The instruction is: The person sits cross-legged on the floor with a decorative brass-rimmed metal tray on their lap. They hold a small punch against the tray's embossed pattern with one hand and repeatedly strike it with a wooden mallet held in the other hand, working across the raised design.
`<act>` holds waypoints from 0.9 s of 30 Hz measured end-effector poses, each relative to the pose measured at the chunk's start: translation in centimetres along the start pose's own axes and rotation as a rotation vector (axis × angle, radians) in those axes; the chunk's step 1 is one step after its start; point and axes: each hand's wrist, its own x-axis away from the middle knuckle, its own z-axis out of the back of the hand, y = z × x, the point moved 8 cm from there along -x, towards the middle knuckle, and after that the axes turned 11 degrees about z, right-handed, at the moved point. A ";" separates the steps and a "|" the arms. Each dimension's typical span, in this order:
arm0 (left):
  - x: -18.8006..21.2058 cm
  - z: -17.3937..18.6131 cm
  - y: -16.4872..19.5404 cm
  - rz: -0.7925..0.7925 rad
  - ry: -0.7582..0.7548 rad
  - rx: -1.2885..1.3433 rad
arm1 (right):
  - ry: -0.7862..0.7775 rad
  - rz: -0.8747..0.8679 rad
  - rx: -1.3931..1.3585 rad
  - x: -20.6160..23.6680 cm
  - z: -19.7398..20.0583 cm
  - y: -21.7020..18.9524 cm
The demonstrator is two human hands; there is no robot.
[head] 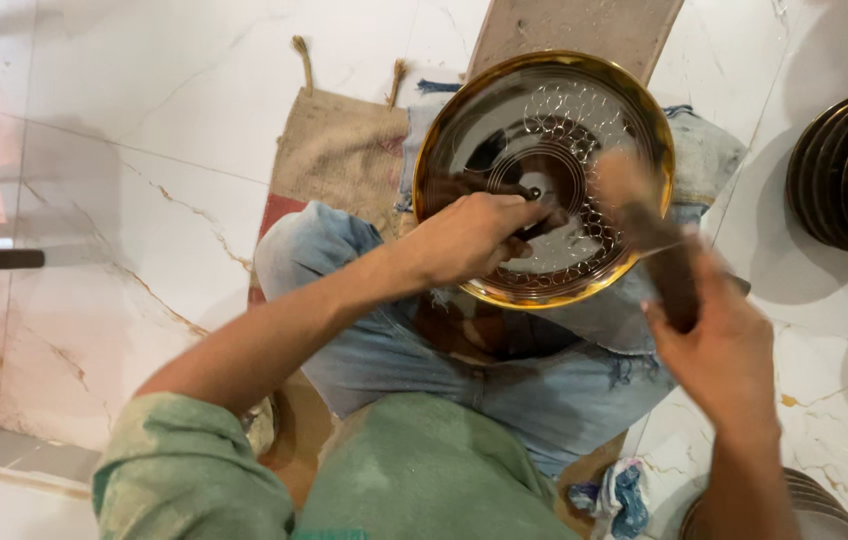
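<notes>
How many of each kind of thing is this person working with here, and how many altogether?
Round brass plate on the lap: 1
Wooden mallet, blurred: 1
Stacks of metal plates, one at right, one at lower right: 2
Burlap mat: 1
Total: 5

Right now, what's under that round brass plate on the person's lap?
Under the brass plate show jeans-clad knees, a burlap sack and a board. What directly supports its centre is covered.

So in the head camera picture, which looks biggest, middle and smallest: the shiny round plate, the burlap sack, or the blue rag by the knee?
1. Round brass plate, largest.
2. Burlap sack, partly hidden beneath the legs, so it may really be bigger.
3. Blue rag, smallest.
</notes>
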 end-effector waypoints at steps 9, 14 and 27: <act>4.5 0.8 -0.4 0.239 0.452 0.082 | -0.427 0.217 0.526 -7.4 3.5 -7.2; 5.4 0.6 -1.1 0.356 0.545 0.123 | -0.322 0.466 0.601 -8.3 4.7 -11.4; 2.1 0.3 -0.2 0.109 0.255 0.082 | -0.225 0.159 0.303 -2.6 2.2 -2.6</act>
